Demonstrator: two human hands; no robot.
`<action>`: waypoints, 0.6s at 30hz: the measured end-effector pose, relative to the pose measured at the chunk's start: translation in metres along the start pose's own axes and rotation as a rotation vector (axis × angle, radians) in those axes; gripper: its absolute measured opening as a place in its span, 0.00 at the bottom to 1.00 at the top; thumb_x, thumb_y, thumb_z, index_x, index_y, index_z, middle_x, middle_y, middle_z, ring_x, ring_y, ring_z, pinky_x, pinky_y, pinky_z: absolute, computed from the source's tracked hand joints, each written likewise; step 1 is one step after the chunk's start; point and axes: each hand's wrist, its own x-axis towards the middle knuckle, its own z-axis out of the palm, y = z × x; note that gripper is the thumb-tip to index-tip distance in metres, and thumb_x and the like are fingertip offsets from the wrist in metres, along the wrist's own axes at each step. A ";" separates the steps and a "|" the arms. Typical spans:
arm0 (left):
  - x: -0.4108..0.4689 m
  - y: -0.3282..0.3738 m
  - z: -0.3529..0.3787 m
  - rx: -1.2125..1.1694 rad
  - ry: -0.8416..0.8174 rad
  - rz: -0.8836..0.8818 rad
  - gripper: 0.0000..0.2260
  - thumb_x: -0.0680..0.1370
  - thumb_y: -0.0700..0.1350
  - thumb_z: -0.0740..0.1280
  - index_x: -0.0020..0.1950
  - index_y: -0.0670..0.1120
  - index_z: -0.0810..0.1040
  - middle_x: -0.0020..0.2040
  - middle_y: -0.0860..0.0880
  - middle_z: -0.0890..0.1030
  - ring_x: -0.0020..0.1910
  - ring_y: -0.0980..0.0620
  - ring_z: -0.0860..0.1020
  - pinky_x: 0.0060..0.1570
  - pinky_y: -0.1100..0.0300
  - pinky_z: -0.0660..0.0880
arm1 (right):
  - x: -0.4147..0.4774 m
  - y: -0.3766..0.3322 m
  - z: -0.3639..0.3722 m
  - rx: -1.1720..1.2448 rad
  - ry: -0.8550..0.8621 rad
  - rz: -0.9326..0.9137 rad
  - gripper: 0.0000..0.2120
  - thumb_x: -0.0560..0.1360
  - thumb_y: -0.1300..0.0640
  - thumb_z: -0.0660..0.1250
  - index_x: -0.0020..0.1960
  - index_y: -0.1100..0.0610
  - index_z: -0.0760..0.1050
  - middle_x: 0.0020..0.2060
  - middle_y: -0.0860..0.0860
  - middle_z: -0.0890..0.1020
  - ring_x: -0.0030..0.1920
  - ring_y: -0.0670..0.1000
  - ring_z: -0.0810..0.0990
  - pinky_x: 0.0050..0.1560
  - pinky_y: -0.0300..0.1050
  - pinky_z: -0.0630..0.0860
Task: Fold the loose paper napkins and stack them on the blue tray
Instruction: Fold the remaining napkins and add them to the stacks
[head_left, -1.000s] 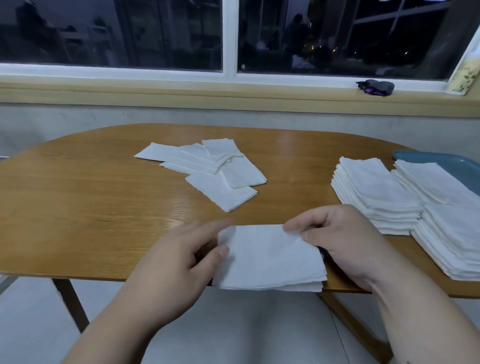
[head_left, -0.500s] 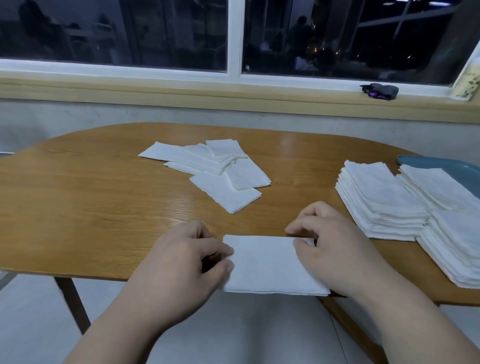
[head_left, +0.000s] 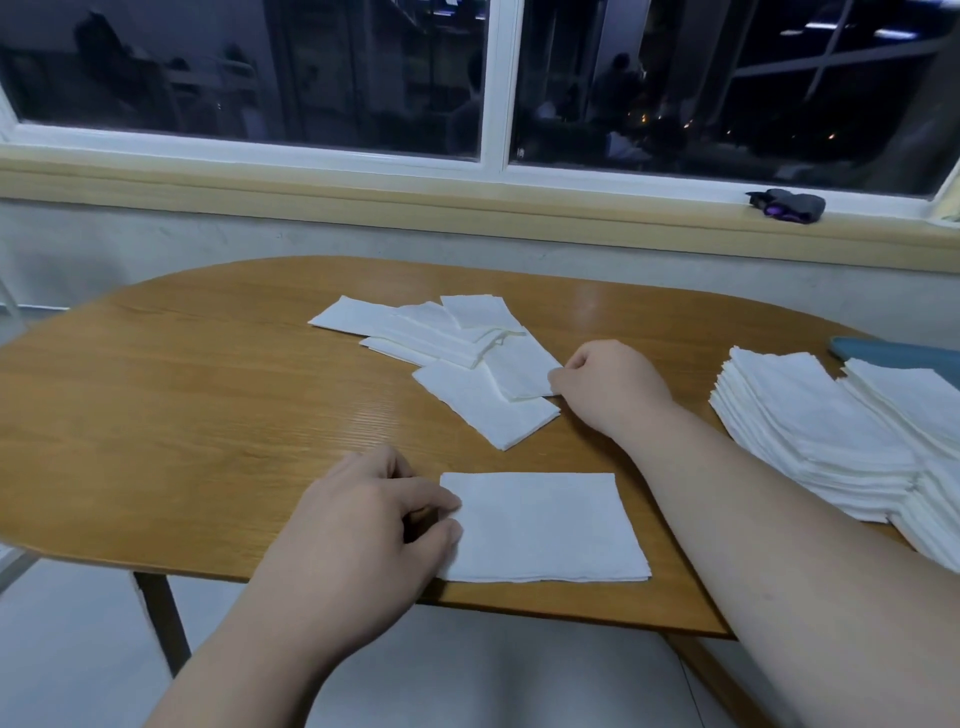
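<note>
Right hand has let go of the folded napkin and gone farther back to the loose napkins. That fold looks done, and a new one is being fetched. Left hand stays close, its fingers curled and pinching the folded napkin's left edge. It lies flat on the table by the near edge, long side going left to right. Right fingers pinch the near corner of one loose napkin, which stretches back and left from them. To their right wait the stacks and the blue tray.
</note>
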 end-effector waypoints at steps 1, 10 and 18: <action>0.001 0.000 0.000 -0.008 0.000 -0.005 0.07 0.74 0.58 0.68 0.51 0.65 0.82 0.45 0.62 0.73 0.53 0.63 0.69 0.54 0.65 0.68 | 0.004 0.000 0.004 -0.011 0.003 0.020 0.14 0.73 0.50 0.64 0.49 0.58 0.81 0.37 0.52 0.81 0.35 0.53 0.76 0.34 0.45 0.68; 0.002 -0.005 0.002 -0.020 -0.010 0.024 0.07 0.75 0.57 0.68 0.51 0.64 0.82 0.45 0.62 0.73 0.53 0.63 0.70 0.52 0.69 0.67 | 0.015 0.002 0.017 0.122 0.062 0.115 0.07 0.71 0.55 0.70 0.45 0.57 0.82 0.43 0.54 0.85 0.38 0.53 0.80 0.37 0.47 0.76; 0.002 -0.002 0.001 -0.008 -0.032 0.041 0.07 0.75 0.56 0.68 0.52 0.64 0.82 0.46 0.62 0.74 0.54 0.63 0.71 0.54 0.67 0.68 | -0.002 0.010 -0.004 0.396 0.206 0.081 0.01 0.72 0.57 0.68 0.42 0.52 0.78 0.41 0.46 0.81 0.40 0.48 0.79 0.35 0.45 0.73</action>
